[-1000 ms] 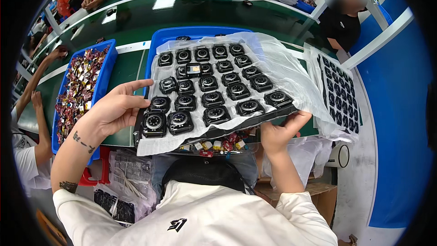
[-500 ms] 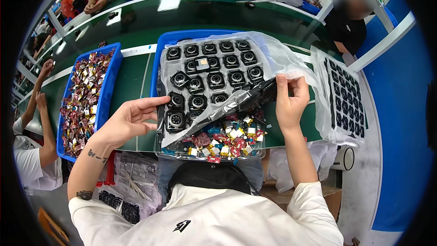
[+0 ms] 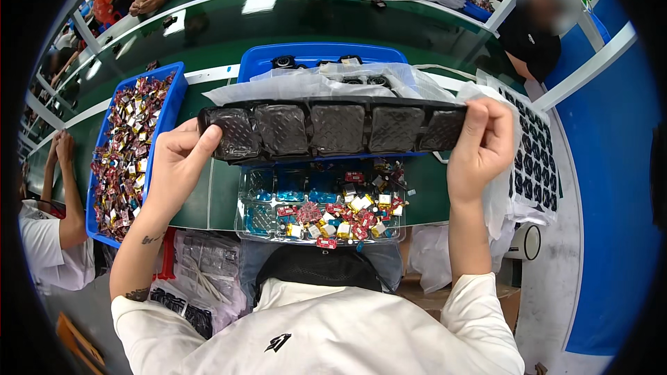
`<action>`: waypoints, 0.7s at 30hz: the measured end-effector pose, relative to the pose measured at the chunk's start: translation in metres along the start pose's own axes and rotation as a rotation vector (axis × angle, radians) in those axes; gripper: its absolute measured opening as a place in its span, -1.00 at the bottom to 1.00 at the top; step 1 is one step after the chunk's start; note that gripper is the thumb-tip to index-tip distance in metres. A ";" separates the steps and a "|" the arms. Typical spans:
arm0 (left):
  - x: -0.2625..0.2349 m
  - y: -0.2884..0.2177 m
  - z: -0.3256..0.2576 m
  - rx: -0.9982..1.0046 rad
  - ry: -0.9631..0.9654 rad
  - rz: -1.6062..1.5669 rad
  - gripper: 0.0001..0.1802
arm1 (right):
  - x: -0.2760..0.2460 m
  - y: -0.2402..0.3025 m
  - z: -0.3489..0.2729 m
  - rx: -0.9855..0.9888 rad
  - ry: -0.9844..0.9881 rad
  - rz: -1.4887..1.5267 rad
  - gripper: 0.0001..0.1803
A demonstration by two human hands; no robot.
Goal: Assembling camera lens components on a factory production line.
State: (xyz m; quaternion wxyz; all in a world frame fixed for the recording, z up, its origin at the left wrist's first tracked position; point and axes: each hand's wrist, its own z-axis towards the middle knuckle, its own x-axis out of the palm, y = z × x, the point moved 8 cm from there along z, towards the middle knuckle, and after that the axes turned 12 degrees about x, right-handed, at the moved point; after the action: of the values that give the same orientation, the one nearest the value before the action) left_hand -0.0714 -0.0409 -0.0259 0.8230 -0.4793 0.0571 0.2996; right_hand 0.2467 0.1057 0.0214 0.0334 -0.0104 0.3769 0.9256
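Fingers of left hand [image 3: 177, 167] and right hand [image 3: 481, 149] pinch the black moulded tray [image 3: 333, 128] by its ends, tilted on edge above the clear tray of small parts [image 3: 323, 208].

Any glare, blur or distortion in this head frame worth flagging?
Head view: strong fisheye bending, with a black rim around the circle; glare streaks on the green table; the black tray held by left hand and right hand stays sharp; a co-worker's face top right is blurred.
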 end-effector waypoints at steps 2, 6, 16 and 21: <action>0.002 0.017 0.002 -0.072 0.022 0.091 -0.52 | 0.014 -0.008 0.008 0.163 0.110 -0.021 -0.79; 0.008 0.035 0.003 -0.161 -0.113 -0.101 -0.56 | 0.032 -0.022 0.019 0.225 0.179 -0.230 -0.72; 0.025 -0.040 -0.014 0.337 0.456 0.145 -0.76 | -0.004 -0.004 -0.027 -0.230 0.325 -0.218 -0.60; 0.036 -0.050 -0.023 0.440 0.309 0.314 -0.65 | -0.027 -0.010 -0.058 -0.297 0.248 -0.178 -0.52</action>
State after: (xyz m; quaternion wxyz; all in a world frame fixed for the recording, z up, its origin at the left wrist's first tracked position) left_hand -0.0103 -0.0618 -0.0140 0.8321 -0.3147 0.3186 0.3272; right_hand 0.2738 0.0712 -0.0263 0.0664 -0.1621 0.2350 0.9561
